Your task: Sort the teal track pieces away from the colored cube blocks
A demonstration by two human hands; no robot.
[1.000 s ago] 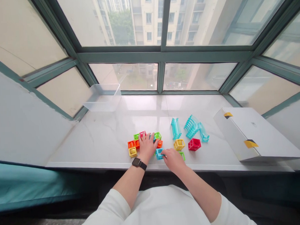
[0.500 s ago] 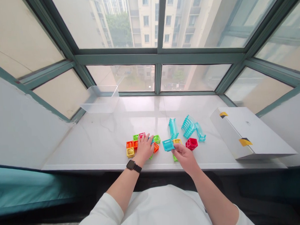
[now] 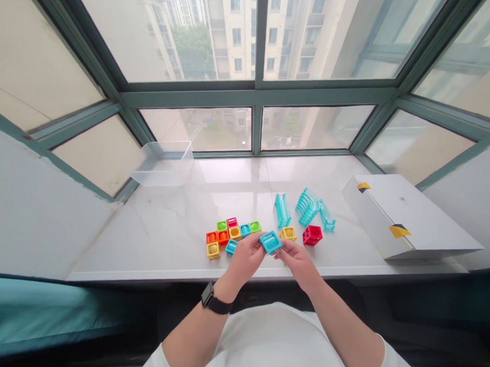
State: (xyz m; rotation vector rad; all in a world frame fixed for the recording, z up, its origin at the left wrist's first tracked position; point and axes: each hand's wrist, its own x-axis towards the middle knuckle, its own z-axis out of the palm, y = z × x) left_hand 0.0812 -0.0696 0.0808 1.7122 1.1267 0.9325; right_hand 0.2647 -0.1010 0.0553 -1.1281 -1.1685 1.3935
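A blue hollow toy block (image 3: 270,242) with a grooved top is raised between my two hands, slightly tilted. My left hand (image 3: 248,256) pinches its left side. My right hand (image 3: 297,257) grips its right edge with thumb and fingers. Beyond and left of my left hand are several coloured blocks, among them a yellow block (image 3: 213,250), a red-orange block (image 3: 223,237) and a blue block (image 3: 232,246). My left hand partly hides this group. Past my right hand sit another yellow block (image 3: 288,233) and a red block (image 3: 312,235).
Translucent turquoise track pieces, one straight (image 3: 282,210) and one curved (image 3: 307,206), lie behind the blocks. A clear plastic bin (image 3: 163,171) stands at the back left of the white sill (image 3: 157,220). On the right is a white box (image 3: 412,214). Windows enclose the sill.
My left hand has come off the block group and moved right and nearer to the blue block, taking hold of it. My right hand has brought that block slightly left.
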